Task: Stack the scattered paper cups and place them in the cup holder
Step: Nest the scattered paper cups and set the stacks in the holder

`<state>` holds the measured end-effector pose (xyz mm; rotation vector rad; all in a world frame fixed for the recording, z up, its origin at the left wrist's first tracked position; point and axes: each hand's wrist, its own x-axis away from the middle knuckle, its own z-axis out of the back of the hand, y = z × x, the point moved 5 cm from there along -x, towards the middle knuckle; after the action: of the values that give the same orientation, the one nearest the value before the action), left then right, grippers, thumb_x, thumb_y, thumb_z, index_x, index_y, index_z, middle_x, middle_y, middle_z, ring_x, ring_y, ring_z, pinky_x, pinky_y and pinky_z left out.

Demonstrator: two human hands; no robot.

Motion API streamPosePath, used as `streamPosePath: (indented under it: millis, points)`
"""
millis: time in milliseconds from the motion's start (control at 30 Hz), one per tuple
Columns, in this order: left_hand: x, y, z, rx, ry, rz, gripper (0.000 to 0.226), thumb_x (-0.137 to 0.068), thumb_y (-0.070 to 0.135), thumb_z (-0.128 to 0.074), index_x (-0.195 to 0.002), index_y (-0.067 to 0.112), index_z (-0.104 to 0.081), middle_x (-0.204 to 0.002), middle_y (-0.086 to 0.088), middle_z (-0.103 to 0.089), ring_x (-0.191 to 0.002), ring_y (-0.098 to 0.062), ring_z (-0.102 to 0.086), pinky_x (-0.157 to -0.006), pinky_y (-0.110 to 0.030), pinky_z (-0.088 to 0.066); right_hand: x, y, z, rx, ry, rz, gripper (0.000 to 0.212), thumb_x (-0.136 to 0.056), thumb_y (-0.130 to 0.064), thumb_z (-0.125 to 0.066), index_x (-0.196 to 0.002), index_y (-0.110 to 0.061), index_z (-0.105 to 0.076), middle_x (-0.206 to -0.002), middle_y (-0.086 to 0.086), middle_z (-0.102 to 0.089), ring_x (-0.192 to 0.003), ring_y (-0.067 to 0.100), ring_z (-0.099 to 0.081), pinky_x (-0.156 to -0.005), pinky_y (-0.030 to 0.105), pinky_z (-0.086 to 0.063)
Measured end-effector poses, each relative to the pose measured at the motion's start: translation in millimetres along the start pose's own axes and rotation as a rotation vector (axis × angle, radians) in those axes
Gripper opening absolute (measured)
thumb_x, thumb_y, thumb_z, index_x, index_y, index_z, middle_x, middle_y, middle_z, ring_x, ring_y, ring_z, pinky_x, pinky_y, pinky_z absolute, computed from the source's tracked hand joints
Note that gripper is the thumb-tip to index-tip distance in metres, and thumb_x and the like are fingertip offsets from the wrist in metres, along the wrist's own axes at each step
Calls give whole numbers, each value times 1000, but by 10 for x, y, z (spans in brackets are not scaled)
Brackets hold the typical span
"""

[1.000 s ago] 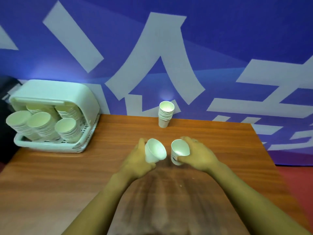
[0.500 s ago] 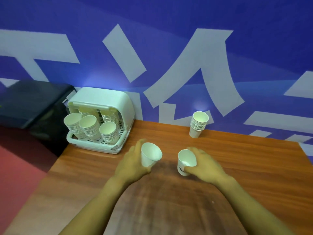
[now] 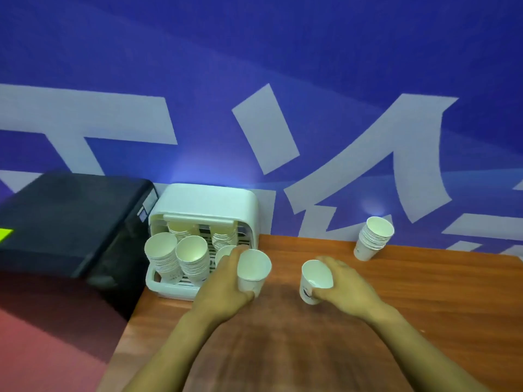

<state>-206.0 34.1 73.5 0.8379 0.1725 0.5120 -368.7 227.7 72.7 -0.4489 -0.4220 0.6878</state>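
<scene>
Nearest, both forearms rise from the bottom edge, cut off below the elbows, over the wooden table point(image 3: 424, 301); the wood between them is smeared with blur. The left hand point(image 3: 223, 290) is wrapped round a white paper cup point(image 3: 252, 271), thumb on the near side and fingers behind it, the cup upright with its mouth tipped slightly toward the camera; its base is hidden in the palm, so whether it touches the table cannot be told. The right hand point(image 3: 343, 287) grips a second cup point(image 3: 315, 280) from its right side, fingers curled over the far rim and thumb low on the wall; this cup leans left, and a dark mark on its side is too blurred to read. The two hands are apart, with bare wood between the cups. Just beyond the left hand sits the white cup holder point(image 3: 206, 199), open at the front, with several stacks of cups point(image 3: 177, 258) leaning out of it; one stack is partly hidden behind the left hand's fingers, and the back ones are dim under the holder's roof. Well beyond the right hand, near the wall, a short stack of cups point(image 3: 373, 239) stands on the table, tilted. Left of the holder lies a black box point(image 3: 68, 222), cut off by the frame. Behind everything hangs a blue wall with large pale characters point(image 3: 268, 128).
</scene>
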Motion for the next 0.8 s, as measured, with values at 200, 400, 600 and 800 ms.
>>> streamPosePath:
  millis: [200,400,600,800]
  points:
    - [-110,-288,489,118,104,-111,71,-80,21,-66,-129,48,-22,-125,16,-36,-112,-3,-39,-95,-24,-37,-143,-413,-363,-27,-4,-61,71,-57,-61,-60,-123,-40,-47,-118,-16,-55,-108,10,-53,-90,34,-47]
    - [-353,-454,546,107,175,-89,76,-81,39,-69,-140,32,-23,-142,10,-38,-127,-14,-44,-98,-39,-47,-200,-564,-446,-17,5,-108,64,-71,-47,-71,-128,-33,-45,-121,-9,-54,-107,14,-53,-90,36,-47]
    - [-472,-635,369,-213,-18,-25,86,-73,35,-70,-144,32,-23,-137,-1,-43,-119,-26,-46,-92,-41,-45,-161,-527,-462,3,29,-155,66,-73,-48,-71,-131,-32,-43,-124,-10,-50,-110,13,-49,-93,34,-45]
    - [-509,-789,392,-391,-84,4,94,-73,41,-69,-149,28,-16,-145,-5,-30,-132,-27,-29,-104,-42,-36,-182,-625,-553,11,29,-149,73,-76,-46,-70,-138,-30,-37,-127,-5,-40,-111,17,-49,-93,34,-45]
